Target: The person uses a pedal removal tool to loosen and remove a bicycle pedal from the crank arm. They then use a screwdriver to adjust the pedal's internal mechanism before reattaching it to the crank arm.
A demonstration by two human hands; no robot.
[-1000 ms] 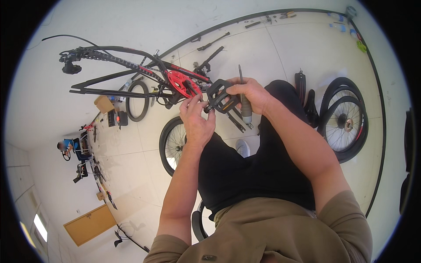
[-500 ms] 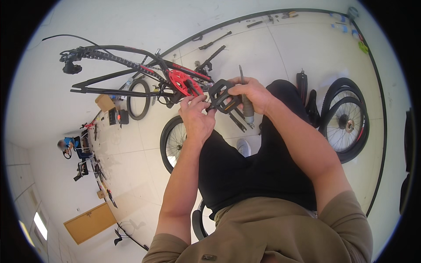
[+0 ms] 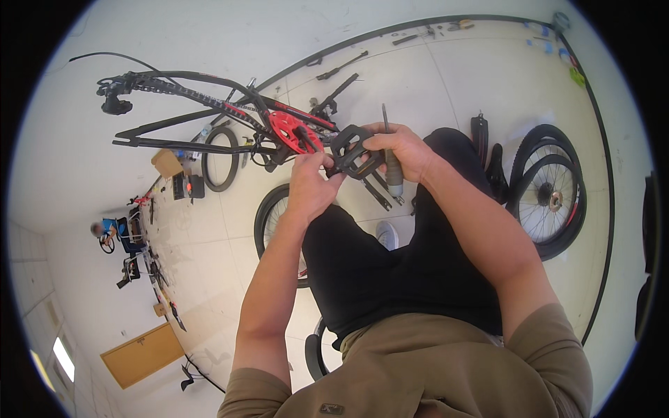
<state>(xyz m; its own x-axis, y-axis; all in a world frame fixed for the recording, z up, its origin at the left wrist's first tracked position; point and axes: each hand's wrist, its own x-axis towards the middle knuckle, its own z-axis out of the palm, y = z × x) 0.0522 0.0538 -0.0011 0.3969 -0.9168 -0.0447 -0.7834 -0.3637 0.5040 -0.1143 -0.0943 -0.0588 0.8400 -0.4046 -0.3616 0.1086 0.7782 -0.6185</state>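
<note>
A black bicycle pedal [image 3: 357,167] lies between my two hands, in front of the red chainring [image 3: 284,125] of a black bicycle frame [image 3: 167,113]. My right hand [image 3: 411,150] grips the pedal's outer side. The same hand also keeps hold of a screwdriver [image 3: 394,174], its grey handle down and its shaft pointing up. My left hand [image 3: 310,187] has its fingers closed at the pedal's inner end, around the axle, beside the crank. The fingertips partly hide where axle and crank meet.
Two wheels [image 3: 550,191] and a black saddle [image 3: 497,171] lie to the right. Another wheel [image 3: 273,219] is beside my left forearm. A tyre [image 3: 220,159] and an open toolbox [image 3: 193,185] are farther left. Pliers [image 3: 460,26] lie along the far wall. Another person [image 3: 108,228] sits far left.
My left fingers have curled in closer at the pedal's inner end, and my left forearm has swung slightly left. My right hand, the pedal and the screwdriver stay nearly in place.
</note>
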